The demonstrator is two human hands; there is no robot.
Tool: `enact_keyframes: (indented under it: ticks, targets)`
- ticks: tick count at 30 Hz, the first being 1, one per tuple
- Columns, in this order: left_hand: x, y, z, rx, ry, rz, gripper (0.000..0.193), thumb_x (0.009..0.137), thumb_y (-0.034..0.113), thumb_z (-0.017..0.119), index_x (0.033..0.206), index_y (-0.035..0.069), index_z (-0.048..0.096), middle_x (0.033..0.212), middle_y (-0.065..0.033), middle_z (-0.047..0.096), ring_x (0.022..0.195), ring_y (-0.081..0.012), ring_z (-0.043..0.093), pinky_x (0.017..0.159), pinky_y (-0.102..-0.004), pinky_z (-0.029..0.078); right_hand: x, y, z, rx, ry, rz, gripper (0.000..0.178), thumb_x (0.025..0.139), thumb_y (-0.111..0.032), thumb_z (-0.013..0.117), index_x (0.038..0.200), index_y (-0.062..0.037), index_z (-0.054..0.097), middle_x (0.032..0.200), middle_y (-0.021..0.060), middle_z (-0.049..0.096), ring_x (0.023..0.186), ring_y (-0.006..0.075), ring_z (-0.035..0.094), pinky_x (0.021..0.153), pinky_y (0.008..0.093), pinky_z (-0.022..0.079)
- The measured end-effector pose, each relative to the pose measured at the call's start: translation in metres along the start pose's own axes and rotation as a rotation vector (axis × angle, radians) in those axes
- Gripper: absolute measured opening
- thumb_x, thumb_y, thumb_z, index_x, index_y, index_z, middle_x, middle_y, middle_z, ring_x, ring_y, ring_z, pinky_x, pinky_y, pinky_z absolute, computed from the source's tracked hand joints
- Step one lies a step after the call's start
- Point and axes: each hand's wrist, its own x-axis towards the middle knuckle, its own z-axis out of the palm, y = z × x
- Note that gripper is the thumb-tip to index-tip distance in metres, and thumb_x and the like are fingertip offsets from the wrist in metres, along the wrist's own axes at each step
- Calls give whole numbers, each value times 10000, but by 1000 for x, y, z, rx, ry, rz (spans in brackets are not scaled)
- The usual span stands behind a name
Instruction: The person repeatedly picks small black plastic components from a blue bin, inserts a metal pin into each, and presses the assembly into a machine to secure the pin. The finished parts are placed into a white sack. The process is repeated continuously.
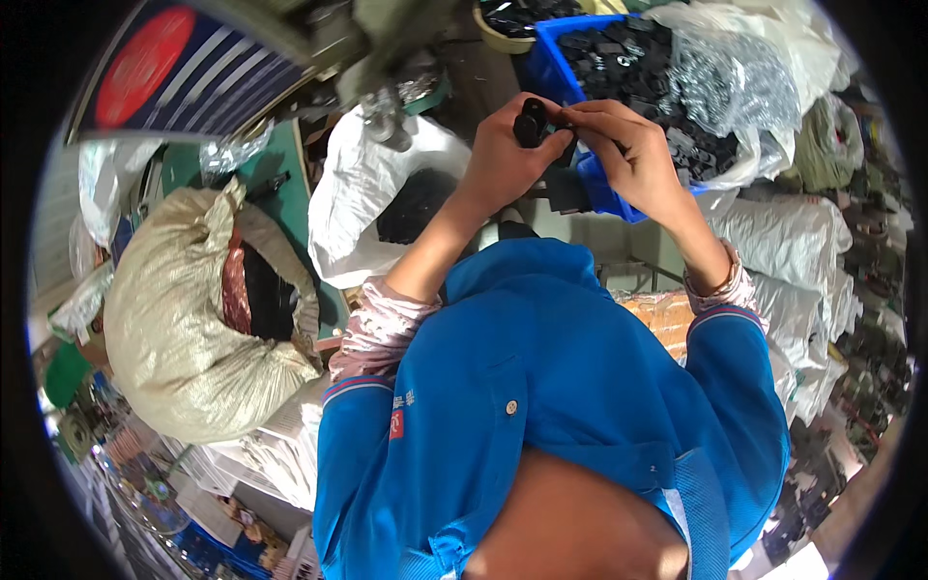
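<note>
My left hand (495,159) is closed around a small black plastic part (530,122) with rounded ends, held up in front of me. Close beside it, my right hand (633,159) has its thumb and fingers pinched together at the same part. Whether a second small piece sits in that pinch is hidden by the fingers. Just beyond my right hand stands a blue crate (605,190), heaped with black plastic pieces (619,60). Crumpled clear plastic (720,82) lies over part of the heap.
Left of my hands, a white bag (340,198) gapes around dark contents (418,206). A bulky beige woven sack (174,319) stands farther left. At the far side is a yellowish basin (503,41) of black pieces. Stuffed white sacks (788,242) are stacked at the right.
</note>
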Motion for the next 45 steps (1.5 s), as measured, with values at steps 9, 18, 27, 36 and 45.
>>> enact_keyframes:
  ticks: [9, 18, 27, 36, 45]
  targets:
    - [-55, -1, -64, -158, 449, 11, 175, 826, 62, 660, 988, 11, 617, 885, -50, 636, 829, -101, 586, 755, -245, 469, 14, -36, 103, 847, 5, 515, 316, 915, -66, 550, 1212, 22, 489, 1020, 134, 631, 921, 206, 645, 783, 307, 527]
    - [-102, -18, -120, 249, 520, 78, 104, 786, 16, 667, 871, -34, 633, 927, -93, 642, 850, -151, 602, 761, -267, 469, 37, -31, 157, 1290, -153, 603, 329, 910, -138, 583, 1184, 39, 535, 981, 133, 631, 893, 190, 634, 798, 306, 524]
    - [-125, -7, -111, 86, 789, -151, 83, 859, 51, 634, 877, -30, 625, 752, -45, 649, 722, -94, 614, 666, -224, 487, 55, -40, 185, 1073, -175, 264, 262, 920, -102, 552, 1124, 58, 592, 982, 138, 641, 843, 192, 661, 737, 289, 553]
    - [-129, -8, -107, -454, 720, -302, 204, 820, 51, 669, 923, 15, 496, 765, -54, 568, 660, -131, 575, 537, -253, 463, 63, -15, 185, 1228, -366, 384, 333, 936, -173, 541, 1193, 38, 558, 980, 142, 634, 875, 189, 629, 803, 320, 512]
    - [-138, 1, -102, -828, 531, -364, 246, 925, 92, 529, 1128, -37, 483, 925, -178, 604, 913, -260, 629, 763, -452, 568, 94, 6, 158, 1231, -482, 427, 276, 941, -174, 542, 1146, 10, 544, 925, 61, 608, 861, 153, 609, 818, 286, 479]
